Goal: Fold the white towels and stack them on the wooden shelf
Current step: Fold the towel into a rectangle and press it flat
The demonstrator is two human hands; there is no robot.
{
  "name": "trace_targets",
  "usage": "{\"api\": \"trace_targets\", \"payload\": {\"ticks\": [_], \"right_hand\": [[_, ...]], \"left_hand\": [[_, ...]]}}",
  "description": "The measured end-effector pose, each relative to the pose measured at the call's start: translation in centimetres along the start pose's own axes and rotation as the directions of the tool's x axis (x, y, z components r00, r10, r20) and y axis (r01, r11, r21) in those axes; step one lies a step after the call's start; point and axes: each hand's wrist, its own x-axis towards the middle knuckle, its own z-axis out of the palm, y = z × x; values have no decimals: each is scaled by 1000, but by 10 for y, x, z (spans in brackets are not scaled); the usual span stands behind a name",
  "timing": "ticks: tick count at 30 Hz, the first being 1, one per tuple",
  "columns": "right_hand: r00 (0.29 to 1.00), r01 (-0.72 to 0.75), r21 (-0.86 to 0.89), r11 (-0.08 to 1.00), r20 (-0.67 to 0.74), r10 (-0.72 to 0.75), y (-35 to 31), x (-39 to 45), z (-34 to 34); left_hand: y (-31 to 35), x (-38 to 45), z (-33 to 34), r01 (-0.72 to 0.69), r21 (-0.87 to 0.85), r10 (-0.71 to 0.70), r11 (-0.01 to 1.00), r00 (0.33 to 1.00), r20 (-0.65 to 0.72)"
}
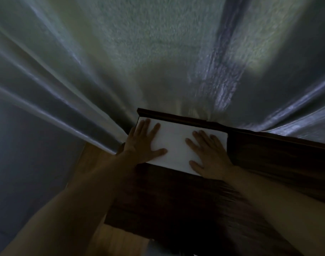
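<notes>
Neither grip is closed on anything: both hands lie flat, fingers straight and spread, pressing down on the folded white towel [173,145]. Behind everything hangs a large pale curtain [121,52], which fills the upper part of the view and falls in folds to the left and right. Below it stands the dark wooden shelf [268,154], its top running from the near left toward the far right, with a raised back edge just behind the towel. Lighter wooden flooring [91,159] shows under the left forearm.

The towel lies on the left end of the shelf top, and its far edge is touching or almost touching the raised back edge. Its long axis runs left to right, along the shelf. The left hand [142,143] covers the left end of the towel, with fingertips near the far left corner and part of the palm over the edge. The right hand [208,154] rests on the right half, with the heel at the near edge. Whether there is one towel or several in a pile I cannot tell, because the white surface is overexposed.

In my judgement the towel is already placed, and this is the pressing or squaring step. Both hands are equally near, one on each end, so a small push along the long axis could come from either side.
</notes>
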Motion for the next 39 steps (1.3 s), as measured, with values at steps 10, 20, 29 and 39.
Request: {"api": "trace_targets", "payload": {"ticks": [10,20,29,39], "right_hand": [[996,66,-28,997,-51,-67,8,4,5],[996,10,-3,1000,-87,-10,-5,11,0],[982,61,15,998,-181,-57,-15,22,8],[989,-82,13,997,-119,83,24,-10,12]], "left_hand": [[-15,8,15,-38,-105,31,994,997,-69],[12,5,3,-115,81,121,990,989,-80],[56,11,22,-216,-10,213,976,967,-139],[3,9,28,-20,-56,10,998,986,-165]]}}
